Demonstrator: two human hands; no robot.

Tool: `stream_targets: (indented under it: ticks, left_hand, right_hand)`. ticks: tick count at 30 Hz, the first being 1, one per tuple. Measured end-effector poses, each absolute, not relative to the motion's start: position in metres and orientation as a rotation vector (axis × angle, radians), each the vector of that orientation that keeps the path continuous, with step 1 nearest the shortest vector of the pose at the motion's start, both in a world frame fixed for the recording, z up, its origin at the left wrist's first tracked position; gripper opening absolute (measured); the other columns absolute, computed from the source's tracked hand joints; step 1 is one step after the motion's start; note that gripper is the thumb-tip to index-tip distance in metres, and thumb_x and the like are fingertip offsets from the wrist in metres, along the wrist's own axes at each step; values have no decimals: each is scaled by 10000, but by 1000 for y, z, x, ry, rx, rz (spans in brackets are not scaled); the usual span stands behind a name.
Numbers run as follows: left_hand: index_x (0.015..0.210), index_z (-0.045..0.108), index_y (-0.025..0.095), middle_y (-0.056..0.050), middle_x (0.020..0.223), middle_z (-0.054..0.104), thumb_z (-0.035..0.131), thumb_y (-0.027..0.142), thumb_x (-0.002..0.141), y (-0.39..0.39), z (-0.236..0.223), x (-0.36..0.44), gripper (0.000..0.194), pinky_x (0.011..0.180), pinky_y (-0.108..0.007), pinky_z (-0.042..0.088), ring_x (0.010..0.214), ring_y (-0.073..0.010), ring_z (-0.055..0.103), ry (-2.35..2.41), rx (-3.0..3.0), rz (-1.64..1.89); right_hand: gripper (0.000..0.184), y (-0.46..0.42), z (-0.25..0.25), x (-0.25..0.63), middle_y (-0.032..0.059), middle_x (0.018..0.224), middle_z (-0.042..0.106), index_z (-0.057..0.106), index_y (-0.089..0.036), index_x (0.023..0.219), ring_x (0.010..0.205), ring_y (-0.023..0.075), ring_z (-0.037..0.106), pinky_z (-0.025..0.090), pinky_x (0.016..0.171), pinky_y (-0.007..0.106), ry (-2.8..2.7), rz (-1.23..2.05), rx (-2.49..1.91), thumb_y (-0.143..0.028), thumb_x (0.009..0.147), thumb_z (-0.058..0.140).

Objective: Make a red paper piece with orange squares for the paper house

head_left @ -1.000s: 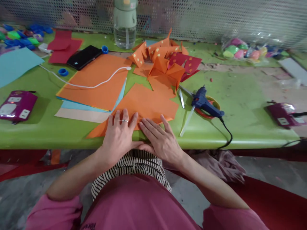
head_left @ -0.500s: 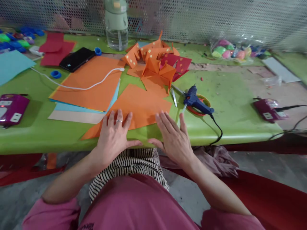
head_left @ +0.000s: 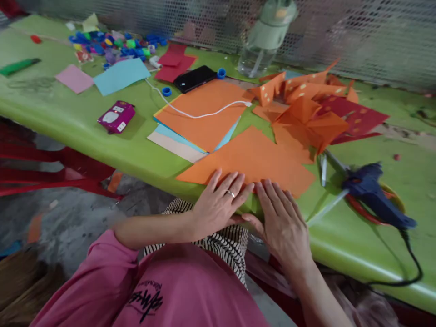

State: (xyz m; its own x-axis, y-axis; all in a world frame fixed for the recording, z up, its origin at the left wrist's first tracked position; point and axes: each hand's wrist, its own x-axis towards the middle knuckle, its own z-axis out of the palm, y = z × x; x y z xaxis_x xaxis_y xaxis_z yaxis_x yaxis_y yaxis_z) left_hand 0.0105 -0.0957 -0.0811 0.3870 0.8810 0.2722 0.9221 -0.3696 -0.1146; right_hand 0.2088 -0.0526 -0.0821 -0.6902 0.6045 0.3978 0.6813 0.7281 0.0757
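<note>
A sheet of orange paper point(head_left: 254, 156), apparently folded to a triangle-like shape, lies at the table's front edge. My left hand point(head_left: 218, 204), with a ring on one finger, rests flat on its near edge, fingers stretched out. Beside it my right hand point(head_left: 284, 222) also presses flat on that edge, fingers straight and close together. The thumbs hang low near the table edge and almost meet. Behind the sheet stand folded orange paper pieces point(head_left: 303, 118), some with pale spots, and a red spotted piece point(head_left: 356, 111).
A blue glue gun point(head_left: 371, 190) lies over scissors point(head_left: 397, 204) on the right, its cord trailing down. Left of the sheet are stacked papers point(head_left: 200, 102), a white cable point(head_left: 204, 116), a black phone point(head_left: 195, 78) and a purple power strip point(head_left: 117, 116). A water bottle point(head_left: 265, 41) stands behind.
The view has turned left and tilted. My left hand has slid along the orange sheet's near edge toward my right hand; both stay flat on the paper.
</note>
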Motion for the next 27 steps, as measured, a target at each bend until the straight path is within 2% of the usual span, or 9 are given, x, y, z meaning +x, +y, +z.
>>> stream_targets:
  ticks: [7, 14, 19, 27]
  left_hand:
    - [1576, 267, 161, -148, 1609, 352, 377, 614, 966, -105, -90, 17, 767, 1183, -586, 294, 1462, -357, 338, -1704, -2384, -166]
    - [1586, 222, 153, -175, 1614, 323, 515, 633, 906, -117, -93, 11, 882, 1190, -604, 260, 1460, -406, 329, -1747, -2354, -183]
    - [1576, 268, 184, -156, 1600, 360, 466, 640, 926, -121, -92, -2, 818, 1195, -597, 242, 1453, -406, 349, -1752, -2340, -228]
    - [1591, 227, 230, -134, 1615, 340, 337, 630, 971, -123, -94, -33, 746, 1203, -610, 201, 1478, -379, 312, -1687, -2408, -255]
  right_hand:
    - [766, -52, -82, 206, 188, 1522, 476, 189, -158, 1603, 1393, 342, 478, 422, 1129, 549, -2596, -276, -1000, -521, 984, 458]
    - [734, -52, -83, 205, 207, 1505, 491, 234, -131, 1592, 1388, 354, 482, 421, 1129, 544, -2610, -306, -994, -488, 993, 460]
    - [739, -52, -82, 205, 210, 1491, 508, 256, -129, 1587, 1369, 361, 504, 433, 1120, 542, -2619, -321, -997, -505, 986, 466]
    - [766, -51, -79, 203, 199, 1497, 505, 251, -141, 1590, 1351, 364, 524, 432, 1122, 535, -2629, -331, -1021, -526, 970, 485]
